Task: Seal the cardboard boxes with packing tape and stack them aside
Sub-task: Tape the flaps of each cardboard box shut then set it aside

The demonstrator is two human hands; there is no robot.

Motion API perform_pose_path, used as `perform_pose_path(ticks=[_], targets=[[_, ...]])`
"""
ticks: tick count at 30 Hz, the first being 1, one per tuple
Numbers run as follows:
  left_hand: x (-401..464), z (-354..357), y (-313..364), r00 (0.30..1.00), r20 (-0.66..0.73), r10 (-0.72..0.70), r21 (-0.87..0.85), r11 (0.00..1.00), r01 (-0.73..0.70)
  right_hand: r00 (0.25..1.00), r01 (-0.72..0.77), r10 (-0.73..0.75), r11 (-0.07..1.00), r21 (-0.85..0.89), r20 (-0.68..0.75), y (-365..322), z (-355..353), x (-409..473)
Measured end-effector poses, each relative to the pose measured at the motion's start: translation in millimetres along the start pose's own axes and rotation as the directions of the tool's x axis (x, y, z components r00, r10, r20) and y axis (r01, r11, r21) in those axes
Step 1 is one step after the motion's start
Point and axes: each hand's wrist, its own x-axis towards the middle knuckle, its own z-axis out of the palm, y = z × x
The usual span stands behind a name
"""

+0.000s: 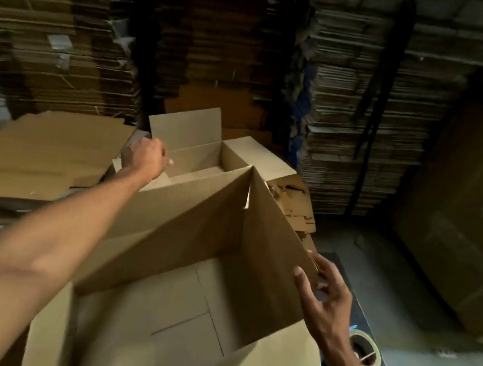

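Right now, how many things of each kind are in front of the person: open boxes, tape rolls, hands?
Open cardboard boxes: 2, the near box and the far box
Tape rolls: 1, the tape roll
Hands: 2, the left hand and the right hand
Total: 5

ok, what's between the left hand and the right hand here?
Head view: the near open box, its raised flaps peaking between them. Left hand reaches toward the far box; right hand touches the near box's right flap.
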Motion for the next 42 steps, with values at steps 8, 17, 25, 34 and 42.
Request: perform_pose_path(ticks=[8, 17, 25, 34, 42], targets=[[-30.4, 62.6, 3.1, 0.767, 0.043, 0.64, 0.086, 0.763, -0.641, 0.996, 0.064, -0.071, 0.99, -0.127, -0.055, 3.5, 15.9, 17.6], [8.6, 73.8, 27.0, 0.918, 0.17, 0.359, 0.131, 0.915, -0.382, 0.868, 0.488, -0.383, 0.775, -0.401, 0.317, 15.0, 47.1, -16.8], [-18.7, 80.8, 14.8, 0.929, 0.131, 0.347, 0.071, 0.931, -0.358, 0.558, 0.513, 0.264, 0.635, -0.577, 0.787, 25.6, 69.1, -40.1], [-166.1, 60.6, -133.2, 0.995, -0.001, -0.103, -0.409, 0.908, 0.093, 0.439, 0.598, -0.064, 0.766, -0.237, 0.896, -19.6, 145.7, -1.7], [-318.5, 76.1, -267.8, 0.53, 0.527, -0.664, -0.571, 0.185, 0.8, 0.272, 0.735, -0.215, 0.675, -0.058, 0.938, -102.6, 321.5, 14.1]])
